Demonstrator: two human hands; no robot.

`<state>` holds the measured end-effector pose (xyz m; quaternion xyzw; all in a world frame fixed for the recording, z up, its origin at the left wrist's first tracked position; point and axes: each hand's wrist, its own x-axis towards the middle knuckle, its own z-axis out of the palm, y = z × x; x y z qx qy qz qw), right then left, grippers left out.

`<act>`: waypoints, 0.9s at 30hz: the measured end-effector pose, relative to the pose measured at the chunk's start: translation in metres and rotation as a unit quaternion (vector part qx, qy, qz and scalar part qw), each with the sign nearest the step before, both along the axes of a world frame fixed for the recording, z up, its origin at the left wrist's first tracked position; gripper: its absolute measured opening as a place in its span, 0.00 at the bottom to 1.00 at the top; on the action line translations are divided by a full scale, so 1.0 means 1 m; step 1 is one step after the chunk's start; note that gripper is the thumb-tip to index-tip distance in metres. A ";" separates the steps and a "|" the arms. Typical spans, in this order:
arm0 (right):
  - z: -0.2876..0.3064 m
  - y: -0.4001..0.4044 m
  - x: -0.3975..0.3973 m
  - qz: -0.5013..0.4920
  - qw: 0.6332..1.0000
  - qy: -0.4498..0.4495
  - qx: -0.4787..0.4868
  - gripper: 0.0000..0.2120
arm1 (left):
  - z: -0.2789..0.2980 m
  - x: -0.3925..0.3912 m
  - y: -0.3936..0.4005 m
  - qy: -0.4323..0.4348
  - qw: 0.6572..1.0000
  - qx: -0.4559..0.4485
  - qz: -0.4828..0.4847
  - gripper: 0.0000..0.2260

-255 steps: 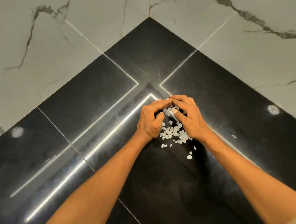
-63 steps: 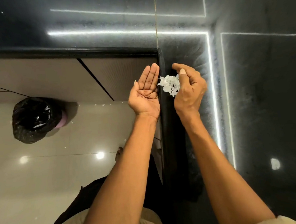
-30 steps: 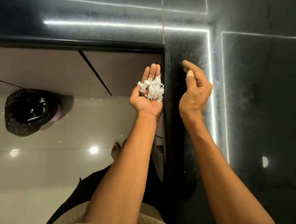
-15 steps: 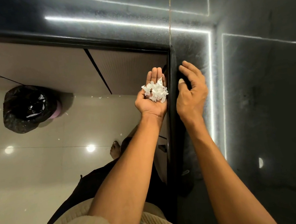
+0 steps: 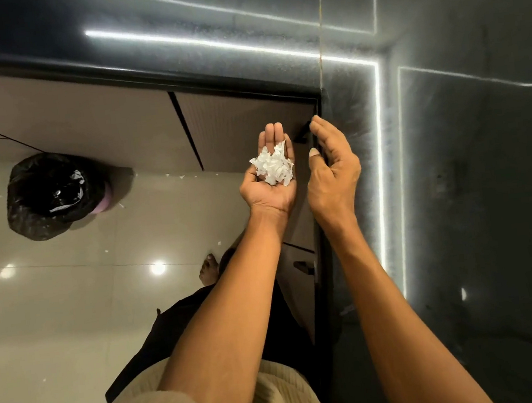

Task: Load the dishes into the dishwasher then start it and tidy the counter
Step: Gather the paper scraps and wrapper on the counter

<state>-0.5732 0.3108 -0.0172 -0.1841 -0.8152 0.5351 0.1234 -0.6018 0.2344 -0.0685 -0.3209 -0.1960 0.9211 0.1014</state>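
Nearest the camera is a beige ribbed top (image 5: 278, 393) at the bottom edge, with dark trousers (image 5: 186, 334) below it and a bare foot (image 5: 209, 270) standing on the pale glossy floor (image 5: 59, 338). Two bare forearms reach forward from there.

The left hand (image 5: 269, 184) is held palm up, just off the edge of the black bench (image 5: 489, 210) and over the floor. Its fingers lie straight and together, so its grip is spread flat rather than closed, and it cups a small heap of white scraps (image 5: 273, 167) in the palm. The scraps are thin, torn flakes piled loosely; none hang over the sides of the palm.

The right hand (image 5: 333, 168) is just beside it, over the bench edge, turned on its side with the thumb toward the left hand. Its fingers are loosely curved and hold nothing, so this grip is slack and not pinching anything. Whether its little-finger side touches the bench cannot be told.

The bench surface is dark polished stone that reflects bright strip lights as white lines. Beyond the hands, beige cabinet fronts (image 5: 244, 128) run under the bench edge.

Farther left on the floor stands a bin lined with a black bag (image 5: 52, 194), well apart from the hands. A few white flecks (image 5: 180, 176) lie scattered on the floor between the bin and the cabinets.
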 end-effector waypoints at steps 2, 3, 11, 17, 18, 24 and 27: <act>-0.002 -0.021 -0.002 0.020 1.000 -0.019 -0.005 0.23 | 0.001 -0.002 -0.015 0.007 1.000 -0.001 0.013 0.23; -0.004 -0.033 -0.003 0.031 0.999 -0.026 -0.010 0.23 | 0.002 -0.003 -0.024 0.013 1.000 -0.001 0.021 0.22; -0.021 -0.145 -0.028 0.147 0.987 -0.031 -0.057 0.21 | 0.004 -0.013 -0.126 0.039 0.994 -0.073 0.069 0.22; -0.036 -0.239 -0.047 0.277 0.960 -0.021 -0.027 0.21 | -0.009 -0.022 -0.221 0.041 0.982 -0.106 0.150 0.22; -0.039 -0.254 -0.050 0.297 0.954 -0.023 -0.019 0.21 | -0.011 -0.023 -0.235 0.040 0.979 -0.113 0.165 0.23; -0.064 -0.343 -0.074 0.426 0.902 -0.063 0.021 0.23 | -0.034 -0.033 -0.322 -0.012 0.954 -0.150 0.258 0.21; -0.083 -0.386 -0.087 0.482 0.868 -0.111 0.041 0.25 | -0.062 -0.039 -0.364 -0.071 0.943 -0.157 0.285 0.21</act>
